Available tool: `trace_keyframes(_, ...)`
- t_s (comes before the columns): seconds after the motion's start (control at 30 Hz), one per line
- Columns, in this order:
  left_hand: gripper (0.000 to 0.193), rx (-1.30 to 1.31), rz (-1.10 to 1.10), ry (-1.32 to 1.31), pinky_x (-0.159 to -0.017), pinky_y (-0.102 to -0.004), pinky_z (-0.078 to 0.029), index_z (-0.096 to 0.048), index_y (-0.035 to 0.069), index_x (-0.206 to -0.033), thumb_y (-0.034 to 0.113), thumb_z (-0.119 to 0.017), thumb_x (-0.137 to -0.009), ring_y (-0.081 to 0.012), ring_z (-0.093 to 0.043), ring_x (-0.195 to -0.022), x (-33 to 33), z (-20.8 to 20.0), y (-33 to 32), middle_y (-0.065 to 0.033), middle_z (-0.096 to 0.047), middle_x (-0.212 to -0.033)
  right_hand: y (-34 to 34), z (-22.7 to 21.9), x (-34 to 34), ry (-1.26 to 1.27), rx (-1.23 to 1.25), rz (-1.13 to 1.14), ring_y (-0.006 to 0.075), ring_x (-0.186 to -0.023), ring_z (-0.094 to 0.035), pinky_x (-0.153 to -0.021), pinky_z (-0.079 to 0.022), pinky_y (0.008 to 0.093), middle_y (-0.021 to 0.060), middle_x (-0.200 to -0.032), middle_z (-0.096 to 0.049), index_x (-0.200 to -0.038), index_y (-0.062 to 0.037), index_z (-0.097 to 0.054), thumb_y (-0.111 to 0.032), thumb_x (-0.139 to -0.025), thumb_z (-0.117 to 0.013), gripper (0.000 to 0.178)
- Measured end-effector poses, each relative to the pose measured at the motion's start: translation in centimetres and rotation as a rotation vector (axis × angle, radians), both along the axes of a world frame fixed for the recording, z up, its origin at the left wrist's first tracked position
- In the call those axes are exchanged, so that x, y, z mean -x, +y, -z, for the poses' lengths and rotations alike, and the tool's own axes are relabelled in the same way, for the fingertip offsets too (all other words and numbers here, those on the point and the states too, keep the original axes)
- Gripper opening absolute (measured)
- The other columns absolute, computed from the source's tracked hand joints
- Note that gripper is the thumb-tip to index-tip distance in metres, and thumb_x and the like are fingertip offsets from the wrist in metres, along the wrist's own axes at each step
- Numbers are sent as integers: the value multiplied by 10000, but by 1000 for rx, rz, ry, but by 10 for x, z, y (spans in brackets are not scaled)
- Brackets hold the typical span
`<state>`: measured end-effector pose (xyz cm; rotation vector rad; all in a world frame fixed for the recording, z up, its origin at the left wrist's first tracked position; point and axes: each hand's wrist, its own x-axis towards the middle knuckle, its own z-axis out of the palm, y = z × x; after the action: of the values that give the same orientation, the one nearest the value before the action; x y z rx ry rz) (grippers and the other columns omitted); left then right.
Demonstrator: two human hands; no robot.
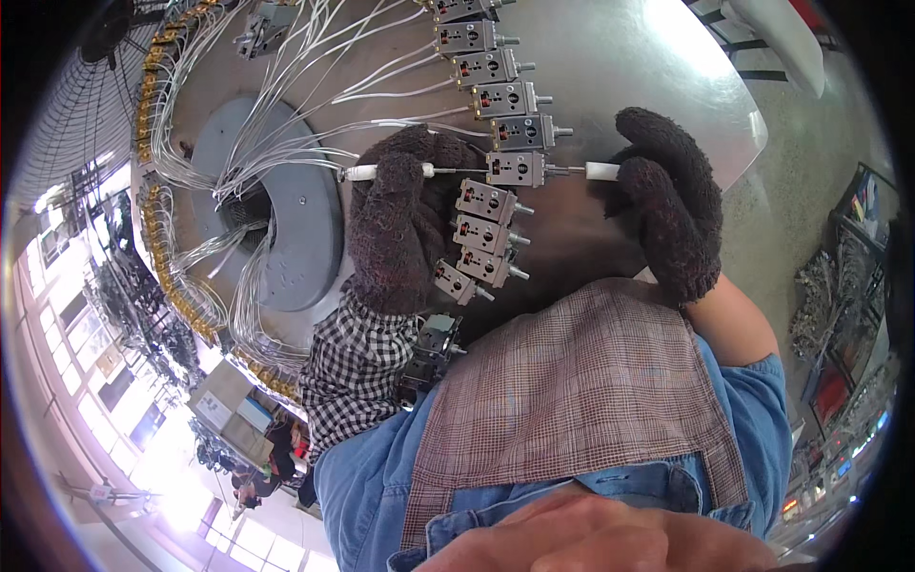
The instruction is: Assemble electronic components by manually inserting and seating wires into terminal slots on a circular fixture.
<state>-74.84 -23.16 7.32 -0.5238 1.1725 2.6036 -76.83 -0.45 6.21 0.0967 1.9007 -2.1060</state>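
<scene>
Both hands wear dark brown knitted gloves. My left hand is closed round a white-handled, pen-like tool, whose thin metal tip points right and reaches a small box-shaped metal switch unit. On the opposite side, my right hand pinches a white cylindrical handle. A thin metal rod from it meets the unit's protruding shaft. Similar metal units line up above this one, shafts facing right. Several more sit below it, close to my left glove. Part of my left fingers is hidden.
A metal table carries the units. Bundles of white leads run left through a grey curved plate to a row of brass-coloured fittings. A fan stands at the left. Dark shapes of units lie near my left sleeve.
</scene>
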Motion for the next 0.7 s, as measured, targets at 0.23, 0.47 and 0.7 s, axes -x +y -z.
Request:
trace_keyframes(0.23, 428, 3, -16, -100, -568, -405, -588, -501, -18, -1006, 397, -425, -939, -292, -655, -743, 2, -7, 7, -227, -604, -961, -1, 1, 4, 173, -137, -83, 125, -715, -580, -628, -497, 257, 78, -868, -606, -1198, -15, -528, -109, -875, -588, 341)
trace_keyframes(0.47, 427, -26, -97, -110, -565, -413, -587, -498, -9, -1031, 401, -415, -946, -312, -653, -763, 2, -3, 11, -230, -594, -985, 6, 0, 4, 307, -351, -240, 249, -999, -593, -847, -478, 349, 180, -1089, -603, -1193, 39, -503, -145, -885, -552, 362)
trace_keyframes(0.7, 394, -105, 10, -209, -569, -410, -587, -506, -2, -1040, 374, -435, -948, -319, -659, -769, 6, 0, 0, -224, -606, -966, 8, 4, 8, 544, -432, -193, 190, -931, -616, -754, -513, 310, 133, -1025, -623, -1117, -17, -566, -130, -854, -592, 287)
